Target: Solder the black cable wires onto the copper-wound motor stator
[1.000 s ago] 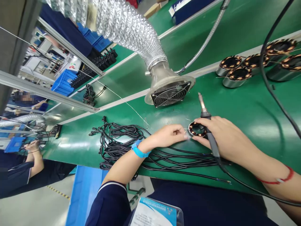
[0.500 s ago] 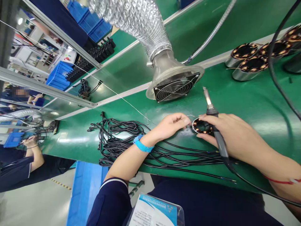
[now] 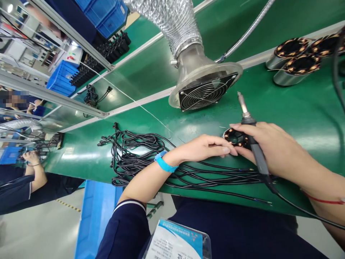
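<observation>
My right hand (image 3: 272, 147) is closed around a soldering iron (image 3: 257, 154), its metal tip pointing up and away. Thumb and fingers of the same hand also grip a small ring-shaped stator (image 3: 228, 134) with copper windings, partly hidden by the hand. A short thin lead sticks out at the stator's upper left. My left hand (image 3: 208, 147), with a blue wristband, has its fingers pressed together at the stator's lower left edge. Between them runs a thin wire, mostly hidden. A pale thin strand (image 3: 151, 114) stretches from the upper left down towards this hand.
Black cables (image 3: 140, 154) lie bundled left of and beneath my left arm. A fume extractor (image 3: 205, 97) hangs ahead on a foil duct (image 3: 175, 25). Larger stators (image 3: 291, 77) stand at the back right. A blue bin (image 3: 93, 219) is below the table's edge; a co-worker's hand (image 3: 32, 158) shows far left.
My left hand has moved right and slightly down, from beside the stator to its lower edge, its fingers now straighter. The right hand keeps hold of the iron and stator. The view has shifted slightly.
</observation>
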Demonstrator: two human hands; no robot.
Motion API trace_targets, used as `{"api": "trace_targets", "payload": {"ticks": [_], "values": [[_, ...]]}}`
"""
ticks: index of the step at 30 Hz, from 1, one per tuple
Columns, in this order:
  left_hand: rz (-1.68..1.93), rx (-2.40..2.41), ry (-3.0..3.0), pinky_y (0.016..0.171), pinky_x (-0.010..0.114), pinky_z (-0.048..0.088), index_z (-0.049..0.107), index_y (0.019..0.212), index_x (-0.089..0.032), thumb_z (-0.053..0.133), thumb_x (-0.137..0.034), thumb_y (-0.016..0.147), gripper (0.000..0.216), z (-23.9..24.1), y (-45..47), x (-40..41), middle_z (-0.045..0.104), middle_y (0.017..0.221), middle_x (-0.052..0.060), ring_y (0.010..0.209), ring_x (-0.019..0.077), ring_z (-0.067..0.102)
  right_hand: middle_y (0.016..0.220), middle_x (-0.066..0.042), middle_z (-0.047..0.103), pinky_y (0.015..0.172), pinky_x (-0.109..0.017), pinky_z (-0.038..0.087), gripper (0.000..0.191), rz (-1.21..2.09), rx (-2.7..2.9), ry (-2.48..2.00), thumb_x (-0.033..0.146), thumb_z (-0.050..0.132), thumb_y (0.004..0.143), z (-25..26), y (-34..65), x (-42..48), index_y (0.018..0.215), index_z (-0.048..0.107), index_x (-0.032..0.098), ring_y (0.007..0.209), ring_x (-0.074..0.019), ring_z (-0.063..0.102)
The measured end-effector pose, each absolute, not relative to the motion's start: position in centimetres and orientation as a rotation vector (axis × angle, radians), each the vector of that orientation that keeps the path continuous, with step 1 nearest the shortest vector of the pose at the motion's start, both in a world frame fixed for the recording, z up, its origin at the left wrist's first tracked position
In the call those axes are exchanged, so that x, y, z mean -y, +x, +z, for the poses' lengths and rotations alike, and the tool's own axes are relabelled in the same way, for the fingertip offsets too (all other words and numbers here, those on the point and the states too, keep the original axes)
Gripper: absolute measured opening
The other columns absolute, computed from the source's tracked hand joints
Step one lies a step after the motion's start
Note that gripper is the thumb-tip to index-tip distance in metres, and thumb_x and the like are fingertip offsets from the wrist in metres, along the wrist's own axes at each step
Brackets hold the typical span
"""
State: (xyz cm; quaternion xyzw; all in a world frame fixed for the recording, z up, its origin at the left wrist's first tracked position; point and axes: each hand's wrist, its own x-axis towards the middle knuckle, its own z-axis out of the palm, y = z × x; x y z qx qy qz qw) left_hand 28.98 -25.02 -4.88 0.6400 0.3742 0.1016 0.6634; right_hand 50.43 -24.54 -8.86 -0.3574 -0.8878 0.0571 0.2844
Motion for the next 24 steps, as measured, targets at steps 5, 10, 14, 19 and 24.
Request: {"api": "trace_targets", "payload": {"ticks": [5,10,14,19,24], "values": [[-0.22,-0.963,2.042,0.079,0.03,0.045,0.063,0.099,-0.016,0.058,-0.027,0.088,0.016,-4.2,29.9,26.9,0.061,0.108,0.007,0.092,0.0179,0.058,0.109,-0.01,0.065,0.08,-0.036,0.051,0.051,0.382,2.166,-1.069,0.057,0.047,0.093,-9.0,51.7,24.0,0.125,0.052,0.018,0.097,-0.0221,0.063],[0.098,-1.046,1.837,0.063,0.024,0.037,0.06,0.086,-0.015,0.056,-0.027,0.087,0.012,-3.9,29.5,27.2,0.06,0.079,0.001,0.066,0.0092,0.048,0.107,-0.005,0.068,0.091,-0.032,0.053,0.04,0.402,1.933,-1.107,0.042,0.054,0.093,-7.7,52.0,25.1,0.128,0.047,0.023,0.103,-0.0166,0.065],[0.474,-1.01,1.337,0.056,0.021,0.035,0.06,0.085,-0.013,0.066,-0.049,0.079,0.037,-3.7,28.3,26.4,0.059,0.067,-0.001,0.055,0.0056,0.042,0.094,0.0,0.07,0.085,-0.025,0.058,0.031,0.712,1.7,-0.996,0.031,0.059,0.09,-5.5,50.4,26.7,0.12,0.051,0.026,0.088,-0.0123,0.069],[0.658,-0.956,1.222,0.063,0.023,0.042,0.062,0.083,-0.012,0.072,-0.052,0.071,0.042,-3.7,27.9,26.0,0.062,0.067,0.002,0.063,0.0091,0.055,0.09,0.001,0.069,0.066,-0.017,0.059,0.031,1.072,1.406,-0.885,0.025,0.063,0.086,-3.8,48.4,27.5,0.114,0.051,0.026,0.073,-0.0108,0.069],[0.74,-1.08,1.339,0.054,0.02,0.035,0.064,0.083,-0.013,0.068,-0.041,0.073,0.029,-3.8,28.5,26.5,0.06,0.07,0.0,0.056,0.005,0.043,0.088,0.001,0.066,0.069,-0.019,0.059,0.035,1.045,1.387,-0.977,0.032,0.065,0.085,-5.1,48.0,27.4,0.117,0.052,0.027,0.073,-0.012,0.068]]}}
